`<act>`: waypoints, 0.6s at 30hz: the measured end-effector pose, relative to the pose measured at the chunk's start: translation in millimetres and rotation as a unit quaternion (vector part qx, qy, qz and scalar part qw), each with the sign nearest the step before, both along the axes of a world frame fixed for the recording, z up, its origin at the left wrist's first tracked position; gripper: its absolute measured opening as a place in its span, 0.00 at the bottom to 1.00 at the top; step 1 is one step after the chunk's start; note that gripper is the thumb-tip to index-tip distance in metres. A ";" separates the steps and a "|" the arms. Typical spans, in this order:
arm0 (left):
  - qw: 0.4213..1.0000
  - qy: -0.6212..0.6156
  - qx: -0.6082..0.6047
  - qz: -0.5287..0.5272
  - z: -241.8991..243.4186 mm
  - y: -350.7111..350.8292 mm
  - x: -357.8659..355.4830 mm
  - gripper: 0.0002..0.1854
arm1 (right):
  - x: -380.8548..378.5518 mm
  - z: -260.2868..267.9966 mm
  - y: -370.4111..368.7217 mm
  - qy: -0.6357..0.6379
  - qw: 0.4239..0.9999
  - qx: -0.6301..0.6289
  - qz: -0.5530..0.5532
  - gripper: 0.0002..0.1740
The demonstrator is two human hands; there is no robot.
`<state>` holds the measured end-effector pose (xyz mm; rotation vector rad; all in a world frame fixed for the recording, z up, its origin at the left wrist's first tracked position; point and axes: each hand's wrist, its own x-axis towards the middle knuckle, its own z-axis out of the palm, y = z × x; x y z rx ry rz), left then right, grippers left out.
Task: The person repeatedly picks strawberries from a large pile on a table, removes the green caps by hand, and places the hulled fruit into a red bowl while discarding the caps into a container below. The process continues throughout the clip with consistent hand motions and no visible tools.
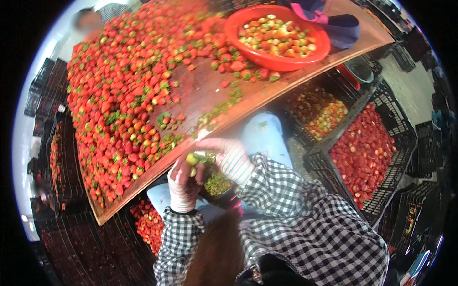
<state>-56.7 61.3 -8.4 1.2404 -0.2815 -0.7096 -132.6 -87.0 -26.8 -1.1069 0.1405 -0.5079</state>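
My left hand (183,184), in a striped fingerless glove or wrap, holds pale green, unripe-looking strawberries (192,159) between thumb and fingers. Close beside it, my right hand (230,155) wears a similar striped covering and reaches its forefinger over the fruit. A small whitish, blade-like thing shows beneath that finger, too blurred to name. Both hands are at the near edge of a wooden table (200,77), above my lap. Below them, between my knees, a container holds green strawberry tops (216,182). A large heap of red strawberries (125,93) covers the table's left side.
A red plastic basin (234,41) of pale strawberries stands on the table, with dark blue cloth (341,32) beside it. On my right, a black crate (400,139) holds hulled strawberries (361,153). More hulled strawberries (148,223) lie below left. A person (87,23) is across the table.
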 end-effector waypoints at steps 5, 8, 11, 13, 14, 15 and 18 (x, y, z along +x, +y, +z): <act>0.948 0.166 -0.196 -0.186 6.5 -33.2 23.8 0.18 | -11.5 -35.0 -30.6 -0.126 0.951 0.247 0.135 0.46; 0.883 -0.461 0.082 -0.040 39.9 -112.3 46.7 0.17 | -16.5 -34.5 -27.2 -0.033 0.979 0.187 0.071 0.31; 0.948 0.078 -0.270 -0.151 54.8 -195.5 67.9 0.20 | -10.3 -20.8 -12.7 0.149 0.982 0.065 0.096 0.42; 0.961 -0.221 -0.123 -0.113 43.0 -198.0 77.5 0.21 | -12.4 -13.9 -13.1 0.183 0.973 -0.022 0.142 0.42; 0.911 -0.394 -0.084 -0.088 33.8 -188.6 87.7 0.20 | -12.1 -12.6 -15.1 0.229 0.957 -0.079 0.157 0.43; 0.931 -0.355 -0.045 -0.070 25.3 -171.6 105.1 0.17 | -12.9 -12.7 -15.5 0.201 0.965 -0.023 0.164 0.41; 0.888 -0.316 0.302 0.144 0.2 -122.0 176.7 0.11 | -8.9 -21.9 -19.7 0.181 0.960 -0.016 0.213 0.39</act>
